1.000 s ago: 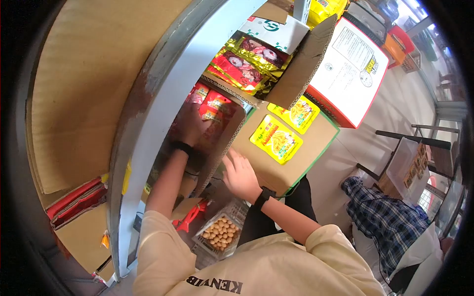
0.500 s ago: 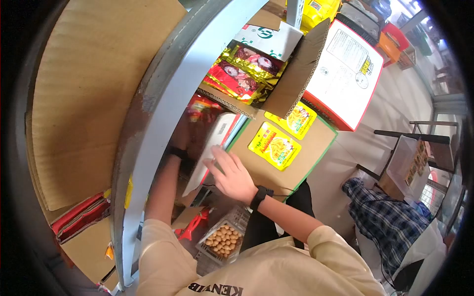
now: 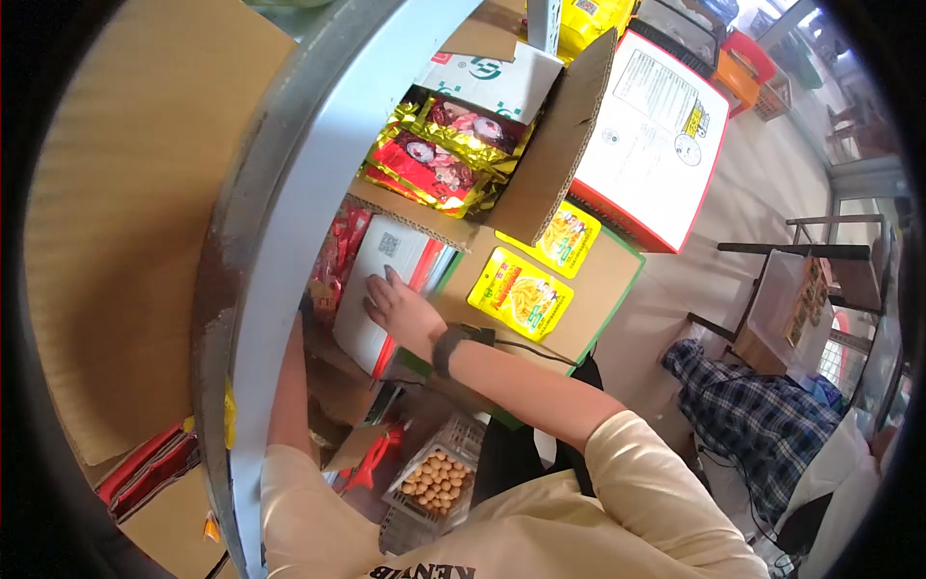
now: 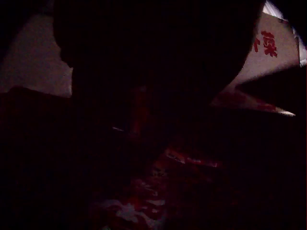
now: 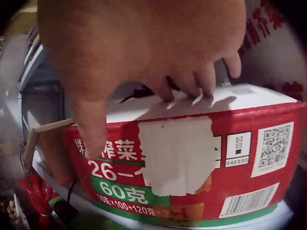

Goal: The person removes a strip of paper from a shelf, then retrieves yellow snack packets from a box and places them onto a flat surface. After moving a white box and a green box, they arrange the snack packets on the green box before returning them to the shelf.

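Tilted further over than half a second ago, the red-and-white zhacai carton (image 3: 357, 318) in the head view now shows its broad white face, and the right hand (image 3: 405, 314) lies across it, fingers spread. Red packets (image 3: 333, 261) sit beside it near the shelf upright (image 3: 289, 222); whether any remain inside cannot be told. More tilt might spill some. Above, an open brown carton (image 3: 569, 135) holds gold-and-red packets (image 3: 434, 174); below, a plastic basket (image 3: 468, 434) holds eggs (image 3: 439, 482).

The left wrist view is too dark to tell whether the left hand (image 4: 153, 52) holds anything; working blind among dim red wrappers, it could snag one.

In the right wrist view, fingertips touch the white top, thumb down the printed side; such light contact could let the carton slip.
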Demonstrator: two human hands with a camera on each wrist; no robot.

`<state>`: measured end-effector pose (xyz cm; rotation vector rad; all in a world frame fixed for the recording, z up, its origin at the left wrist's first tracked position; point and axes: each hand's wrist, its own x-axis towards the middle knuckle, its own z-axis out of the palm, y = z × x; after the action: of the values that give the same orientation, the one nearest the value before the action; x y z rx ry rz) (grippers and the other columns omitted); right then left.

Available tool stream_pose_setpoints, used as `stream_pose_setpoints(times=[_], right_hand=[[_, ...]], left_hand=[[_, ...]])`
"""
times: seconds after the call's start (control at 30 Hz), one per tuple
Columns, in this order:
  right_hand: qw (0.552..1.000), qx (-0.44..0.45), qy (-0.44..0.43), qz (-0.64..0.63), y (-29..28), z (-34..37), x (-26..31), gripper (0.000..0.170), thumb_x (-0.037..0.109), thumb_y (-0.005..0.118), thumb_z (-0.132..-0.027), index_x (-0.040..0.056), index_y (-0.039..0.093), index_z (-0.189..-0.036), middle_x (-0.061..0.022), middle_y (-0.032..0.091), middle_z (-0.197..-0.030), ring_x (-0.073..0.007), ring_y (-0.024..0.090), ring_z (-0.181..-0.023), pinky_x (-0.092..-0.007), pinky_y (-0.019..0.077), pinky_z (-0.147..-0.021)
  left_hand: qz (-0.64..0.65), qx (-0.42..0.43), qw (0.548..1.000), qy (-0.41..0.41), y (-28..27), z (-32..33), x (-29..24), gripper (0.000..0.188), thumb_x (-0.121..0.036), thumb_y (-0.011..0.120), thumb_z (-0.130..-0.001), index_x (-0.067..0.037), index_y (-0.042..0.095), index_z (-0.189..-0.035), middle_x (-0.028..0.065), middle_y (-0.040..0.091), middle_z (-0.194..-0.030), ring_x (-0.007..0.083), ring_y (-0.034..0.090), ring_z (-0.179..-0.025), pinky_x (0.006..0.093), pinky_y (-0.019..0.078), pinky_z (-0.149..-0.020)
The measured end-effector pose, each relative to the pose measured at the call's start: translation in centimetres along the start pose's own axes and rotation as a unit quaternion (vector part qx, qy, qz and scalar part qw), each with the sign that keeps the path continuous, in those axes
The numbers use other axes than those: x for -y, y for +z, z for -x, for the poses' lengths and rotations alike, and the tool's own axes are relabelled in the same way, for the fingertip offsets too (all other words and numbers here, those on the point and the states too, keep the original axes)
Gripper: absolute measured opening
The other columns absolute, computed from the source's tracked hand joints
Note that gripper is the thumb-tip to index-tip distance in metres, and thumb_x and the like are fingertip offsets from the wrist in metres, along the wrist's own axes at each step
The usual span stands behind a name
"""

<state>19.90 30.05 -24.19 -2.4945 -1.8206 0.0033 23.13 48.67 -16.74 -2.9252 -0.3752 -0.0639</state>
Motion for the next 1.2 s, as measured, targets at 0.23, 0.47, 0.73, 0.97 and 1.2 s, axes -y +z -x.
stream_pose_setpoints(times=[0.23,0.47,0.73,0.97,1.2], right_hand=[[0.998,-0.014,0.031,0.046,1.4,-1.7,1.1,0.039,0.020,0.047,-0.079,0.0027,0.054,-0.113,-0.0159,0.052,-0.119,-0.0304,0.047,-0.111,-0.0432,0.0328,-0.094],[0.998,0.061,0.000,0.020,1.1,-3.1,1.0,0.033,0.019,0.049,-0.076,0.0025,0.063,-0.101,-0.0131,0.058,-0.107,-0.0315,0.049,-0.106,-0.0428,0.0342,-0.091],[0.999,-0.022,0.024,-0.015,2.7,-2.6,0.7,0.035,0.017,0.048,-0.077,0.0046,0.059,-0.108,-0.0135,0.055,-0.114,-0.0285,0.047,-0.112,-0.0412,0.0303,-0.098],[0.991,-0.095,0.052,-0.079,1.8,0.2,1.4,0.045,0.017,0.042,-0.084,0.0034,0.043,-0.126,-0.0165,0.036,-0.135,-0.0259,0.032,-0.127,-0.0434,0.0217,-0.105],[0.991,-0.123,0.033,-0.047,-1.5,2.7,2.7,0.037,0.014,0.044,-0.080,-0.0020,0.049,-0.114,-0.0212,0.042,-0.126,-0.0325,0.039,-0.118,-0.0439,0.0258,-0.102]], left_hand=[[0.054,0.014,0.998,-0.009,3.8,-1.0,2.8,0.068,-0.013,0.072,-0.067,0.000,0.038,-0.124,0.0226,0.047,-0.121,0.0362,0.043,-0.114,0.0402,0.0338,-0.097],[0.021,-0.038,0.999,-0.011,4.2,0.7,2.2,0.070,-0.013,0.072,-0.068,-0.001,0.036,-0.127,0.0223,0.043,-0.125,0.0355,0.039,-0.119,0.0409,0.0318,-0.099],[0.166,0.028,0.986,-0.015,0.0,6.1,-2.8,0.056,-0.019,0.063,-0.077,-0.001,0.039,-0.124,0.0229,0.047,-0.116,0.0385,0.044,-0.106,0.0452,0.0357,-0.089],[0.172,0.096,0.978,-0.067,-2.1,15.0,-3.7,0.065,-0.020,0.066,-0.073,-0.009,0.038,-0.130,0.0223,0.032,-0.133,0.0389,0.030,-0.122,0.0485,0.0254,-0.100],[0.234,0.095,0.961,-0.110,-6.9,23.3,-5.6,0.059,-0.026,0.065,-0.076,-0.009,0.041,-0.127,0.0202,0.030,-0.135,0.0385,0.030,-0.122,0.0477,0.0255,-0.100]])
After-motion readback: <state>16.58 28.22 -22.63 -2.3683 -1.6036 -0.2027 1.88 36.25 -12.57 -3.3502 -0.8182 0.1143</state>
